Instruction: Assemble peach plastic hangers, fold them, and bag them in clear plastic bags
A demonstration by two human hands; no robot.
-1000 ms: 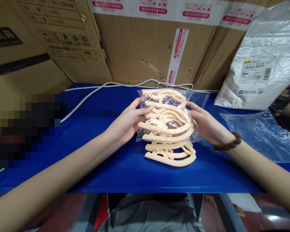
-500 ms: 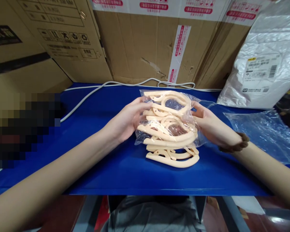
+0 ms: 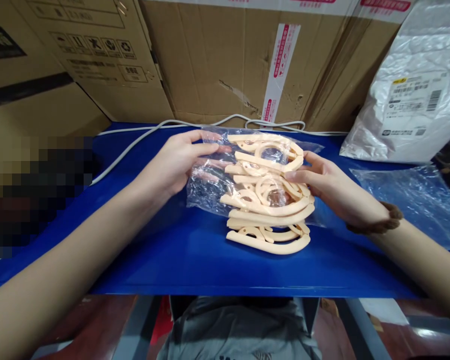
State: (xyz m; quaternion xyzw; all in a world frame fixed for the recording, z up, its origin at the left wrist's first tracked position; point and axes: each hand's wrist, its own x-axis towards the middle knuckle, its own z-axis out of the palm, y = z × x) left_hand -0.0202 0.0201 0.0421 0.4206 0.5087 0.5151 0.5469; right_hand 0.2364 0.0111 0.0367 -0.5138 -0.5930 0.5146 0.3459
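Observation:
Several cream folding hangers (image 3: 266,214) lie stacked in a column inside a clear plastic bag (image 3: 210,192). My left hand (image 3: 182,160) pinches the bag's left side, the thumb on top and the fingers seen through the film, apart from the hangers. At the other side, my right hand (image 3: 322,182) grips the curved ends of the hangers, its thumb lying over them; whether film lies between is hard to tell. Nearest the table's front edge, a loose hanger (image 3: 266,243) rests on the blue table just below the bag.
Cardboard boxes (image 3: 210,65) stand along the back and left of the blue table (image 3: 153,265). A white cable (image 3: 131,155) runs along the rear. At the right are a silvery-white mailing bag (image 3: 378,130) and a flat clear plastic sheet (image 3: 408,200).
My left hand has moved left from the hangers, drawing the bag's film out that way. The hangers have shifted slightly right within the bag, with my right hand still at their curved ends.

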